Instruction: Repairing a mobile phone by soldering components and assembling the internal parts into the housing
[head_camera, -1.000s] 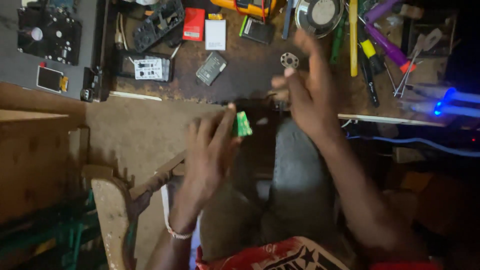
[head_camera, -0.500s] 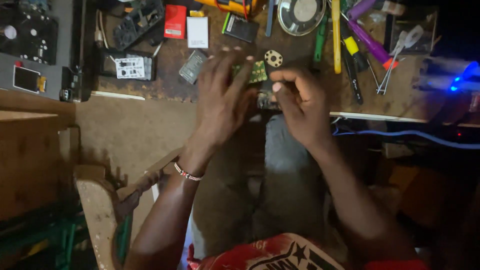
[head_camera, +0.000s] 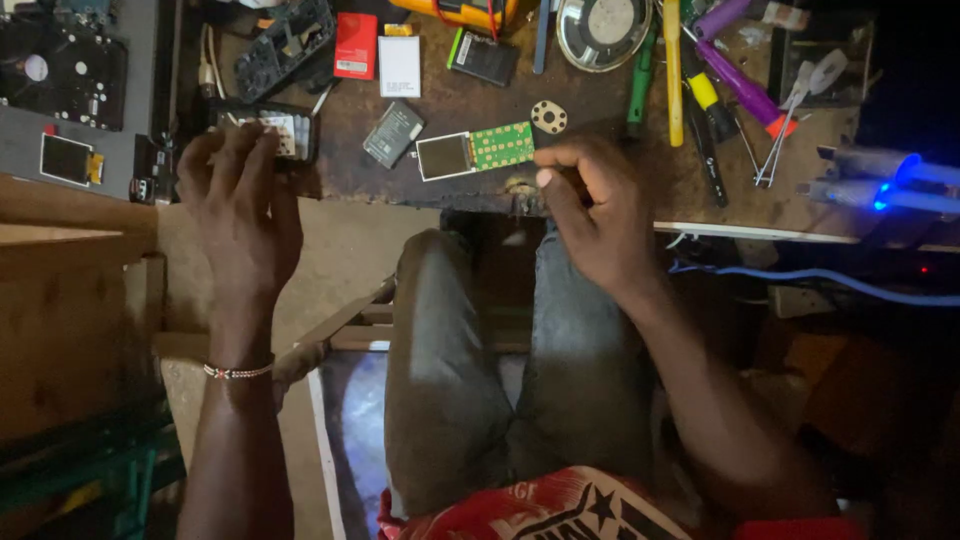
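A green phone circuit board with a small screen (head_camera: 475, 150) lies flat near the front edge of the brown workbench (head_camera: 450, 185). My right hand (head_camera: 590, 210) hovers just right of it at the bench edge, fingers curled in and thumb against the forefinger; nothing shows in it. My left hand (head_camera: 240, 200) is far to the left, its fingers and thumb closed over the near end of a black phone casing (head_camera: 290, 130) lying on the bench. My knees in grey trousers (head_camera: 500, 330) are under the bench edge.
A grey battery (head_camera: 393, 133), a red card (head_camera: 355, 45), a white card (head_camera: 400, 65) and a round perforated disc (head_camera: 548, 116) lie behind the board. A round speaker (head_camera: 605, 30), screwdrivers (head_camera: 672, 60) and tweezers (head_camera: 785, 120) are at right. A hard drive (head_camera: 60, 75) sits at left; a blue cable (head_camera: 800, 275) hangs below.
Both hands held the green board together in front of me. The board now lies on the bench, my left hand has swung left onto the black casing, and my right hand has drawn back.
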